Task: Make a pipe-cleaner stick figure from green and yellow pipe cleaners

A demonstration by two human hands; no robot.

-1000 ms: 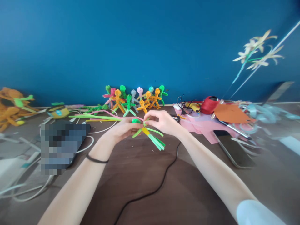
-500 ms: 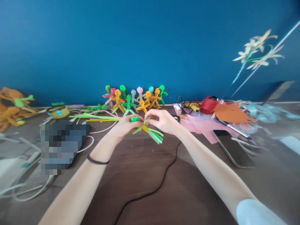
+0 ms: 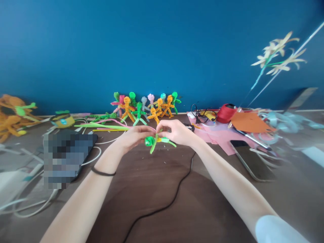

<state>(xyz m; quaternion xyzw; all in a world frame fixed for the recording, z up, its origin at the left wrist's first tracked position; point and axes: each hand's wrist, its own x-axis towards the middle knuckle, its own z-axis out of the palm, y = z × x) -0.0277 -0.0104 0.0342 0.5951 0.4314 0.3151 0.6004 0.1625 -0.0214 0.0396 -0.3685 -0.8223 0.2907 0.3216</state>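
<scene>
A small green pipe-cleaner figure [image 3: 150,141] with a coiled round head and a yellow band is held above the table between both hands. My left hand [image 3: 133,137] is closed on its left side, thumb and fingers pinching behind the head. My right hand [image 3: 176,132] pinches it near the yellow middle with thumb and forefinger. Green strands stick out below and to the right. Parts of the figure lie hidden behind the fingers. Just past my left hand are loose green, pink and yellow pipe cleaners [image 3: 106,126].
Several finished pipe-cleaner figures [image 3: 139,113] stand against the blue wall. A phone [image 3: 251,160], orange paper [image 3: 250,122] and a red thread spool [image 3: 226,113] are at right. A partly blurred-out dark device [image 3: 88,143] and white cables are at left. A black cable [image 3: 174,199] crosses the table.
The figure has turned: its coiled head now faces nearer me at lower left, and the bundle of green strands points more to the right. Both hands stay about where they were.
</scene>
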